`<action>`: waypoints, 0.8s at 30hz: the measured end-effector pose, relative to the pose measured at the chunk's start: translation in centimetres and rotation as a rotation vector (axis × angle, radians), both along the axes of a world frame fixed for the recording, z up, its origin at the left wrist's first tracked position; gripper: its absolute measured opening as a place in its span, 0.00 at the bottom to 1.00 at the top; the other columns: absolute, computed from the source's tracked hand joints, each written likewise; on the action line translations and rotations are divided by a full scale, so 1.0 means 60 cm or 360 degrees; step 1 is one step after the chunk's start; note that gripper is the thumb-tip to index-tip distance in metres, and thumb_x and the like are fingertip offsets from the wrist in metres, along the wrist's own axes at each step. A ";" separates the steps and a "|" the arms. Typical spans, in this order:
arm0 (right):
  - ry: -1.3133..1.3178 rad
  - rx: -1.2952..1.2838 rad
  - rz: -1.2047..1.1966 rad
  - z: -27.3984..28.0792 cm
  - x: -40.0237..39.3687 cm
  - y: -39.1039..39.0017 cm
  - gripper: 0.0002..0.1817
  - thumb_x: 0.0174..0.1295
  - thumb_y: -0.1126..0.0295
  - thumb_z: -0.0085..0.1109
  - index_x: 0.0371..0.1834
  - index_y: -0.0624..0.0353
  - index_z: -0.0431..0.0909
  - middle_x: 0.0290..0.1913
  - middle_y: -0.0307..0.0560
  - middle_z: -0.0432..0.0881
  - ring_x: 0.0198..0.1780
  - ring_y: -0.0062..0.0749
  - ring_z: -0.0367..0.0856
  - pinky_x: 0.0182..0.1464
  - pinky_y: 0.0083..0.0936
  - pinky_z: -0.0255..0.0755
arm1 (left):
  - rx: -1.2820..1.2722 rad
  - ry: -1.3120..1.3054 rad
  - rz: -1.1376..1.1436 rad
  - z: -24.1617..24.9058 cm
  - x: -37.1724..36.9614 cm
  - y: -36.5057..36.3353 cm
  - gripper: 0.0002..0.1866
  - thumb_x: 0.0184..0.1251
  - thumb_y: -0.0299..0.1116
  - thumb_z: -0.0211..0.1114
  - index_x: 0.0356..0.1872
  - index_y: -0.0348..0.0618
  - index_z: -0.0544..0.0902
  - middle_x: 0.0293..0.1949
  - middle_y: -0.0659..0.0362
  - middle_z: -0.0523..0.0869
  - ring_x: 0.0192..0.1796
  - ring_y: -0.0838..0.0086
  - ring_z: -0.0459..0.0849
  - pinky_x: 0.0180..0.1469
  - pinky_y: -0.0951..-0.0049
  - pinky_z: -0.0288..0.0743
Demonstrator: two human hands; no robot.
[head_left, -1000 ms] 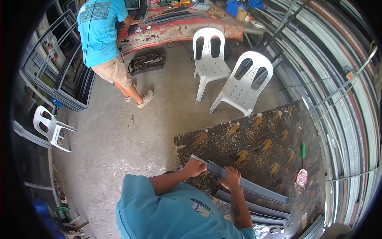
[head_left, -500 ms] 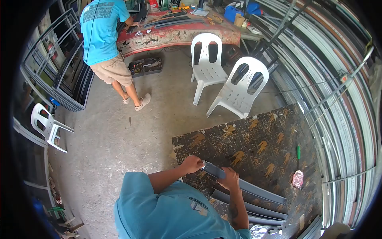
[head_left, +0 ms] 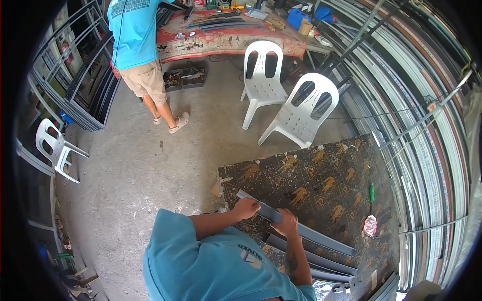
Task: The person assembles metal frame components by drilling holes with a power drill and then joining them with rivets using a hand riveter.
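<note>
My left hand [head_left: 246, 208] is closed around a long grey metal profile [head_left: 269, 213], close to its far end, which sticks out past my fingers. Further along the same piece, my right hand [head_left: 286, 222] grips it with the fingers wrapped over the edge. From there the profile slants down to the right. More grey metal profiles [head_left: 321, 263] lie beside it on the dark patterned mat [head_left: 314, 175], partly hidden by my right forearm. My fingers cover part of the held piece's surface.
A green-handled screwdriver [head_left: 372, 193] and a pink-and-white packet [head_left: 370, 226] lie on the mat. Two white plastic chairs [head_left: 301, 120] stand beyond it. Long profiles fill a rack [head_left: 432, 165] at right. A co-worker [head_left: 135, 40] stands at a red-topped workbench [head_left: 226, 46].
My left hand has shifted from the tip of the profile to a grip slightly down it, so the end now shows beyond my fingers. The co-worker at the bench has straightened and moved slightly.
</note>
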State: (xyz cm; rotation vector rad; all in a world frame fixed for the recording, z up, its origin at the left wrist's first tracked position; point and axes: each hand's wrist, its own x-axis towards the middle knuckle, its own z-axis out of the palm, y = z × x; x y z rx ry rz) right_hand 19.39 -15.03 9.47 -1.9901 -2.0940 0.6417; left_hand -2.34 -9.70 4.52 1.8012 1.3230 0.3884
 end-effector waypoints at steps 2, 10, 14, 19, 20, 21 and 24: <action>0.0034 0.0001 -0.0009 -0.005 0.005 0.002 0.35 0.35 0.62 0.76 0.53 0.53 0.79 0.50 0.47 0.81 0.53 0.46 0.81 0.54 0.42 0.74 | -0.0391 -0.0162 0.0171 0.021 0.000 0.001 0.16 0.65 0.45 0.62 0.36 0.43 0.88 0.28 0.51 0.88 0.32 0.58 0.88 0.39 0.61 0.80; 0.0037 -0.0007 -0.0030 -0.008 0.007 0.003 0.35 0.35 0.61 0.75 0.54 0.54 0.78 0.49 0.49 0.81 0.54 0.46 0.80 0.56 0.42 0.72 | -0.0955 -0.0661 0.0318 -0.019 0.000 0.007 0.13 0.70 0.35 0.64 0.44 0.34 0.82 0.29 0.62 0.81 0.27 0.81 0.78 0.27 0.79 0.73; 0.0020 -0.0008 -0.0012 -0.015 0.012 0.005 0.36 0.36 0.62 0.72 0.56 0.53 0.77 0.52 0.50 0.80 0.56 0.48 0.79 0.58 0.46 0.70 | -0.1022 -0.0755 0.0261 -0.004 -0.005 0.000 0.13 0.70 0.35 0.62 0.49 0.38 0.81 0.31 0.62 0.83 0.31 0.80 0.80 0.33 0.77 0.77; 0.0038 -0.0214 -0.0085 -0.014 0.023 -0.004 0.35 0.38 0.64 0.72 0.58 0.50 0.77 0.54 0.47 0.79 0.58 0.46 0.77 0.60 0.46 0.68 | -0.1196 -0.0638 -0.0086 0.007 -0.029 0.008 0.19 0.70 0.34 0.61 0.61 0.47 0.77 0.40 0.63 0.83 0.42 0.79 0.82 0.42 0.74 0.78; 0.0072 -0.0211 -0.0037 -0.017 0.024 -0.002 0.35 0.38 0.64 0.72 0.58 0.50 0.77 0.54 0.46 0.79 0.58 0.45 0.77 0.60 0.45 0.68 | -0.1210 -0.0610 -0.0035 0.012 -0.029 0.009 0.20 0.70 0.33 0.61 0.62 0.47 0.76 0.42 0.63 0.83 0.43 0.78 0.81 0.44 0.74 0.77; 0.0078 -0.0218 -0.0055 -0.016 0.022 -0.004 0.35 0.38 0.64 0.72 0.58 0.50 0.77 0.54 0.46 0.79 0.58 0.45 0.77 0.60 0.45 0.68 | -0.1218 -0.0594 0.0024 0.013 -0.028 0.009 0.21 0.70 0.32 0.61 0.63 0.47 0.75 0.44 0.63 0.82 0.45 0.77 0.81 0.46 0.73 0.77; 0.0093 -0.0227 -0.0067 -0.014 0.019 -0.002 0.34 0.39 0.65 0.72 0.57 0.50 0.78 0.53 0.45 0.79 0.58 0.44 0.77 0.59 0.45 0.68 | -0.1215 -0.0656 0.0100 0.003 -0.027 0.003 0.22 0.69 0.31 0.62 0.64 0.46 0.74 0.45 0.62 0.81 0.46 0.76 0.81 0.48 0.71 0.76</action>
